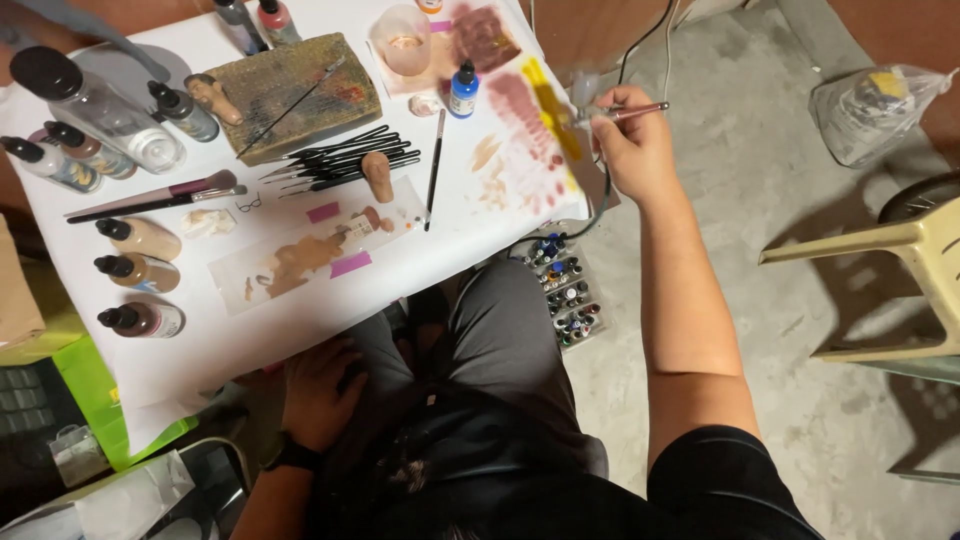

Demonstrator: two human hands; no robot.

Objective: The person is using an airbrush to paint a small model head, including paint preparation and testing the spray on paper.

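The right hand (632,140) is raised over the table's right edge, arm extended, fingers closed around an airbrush (618,113) held level, nozzle toward yellow and reddish test sprays on the white paper (500,200). The left hand (318,392) is laid on the thigh, fingers loosely spread, nothing gripped; a dark watch is worn at the wrist. Brushes (345,160), dropper bottles (140,272) and a blue bottle (462,90) are scattered on the paper. A tray of small paint bottles (568,295) sits on the concrete floor (760,200), beside a pale plastic chair (900,270).
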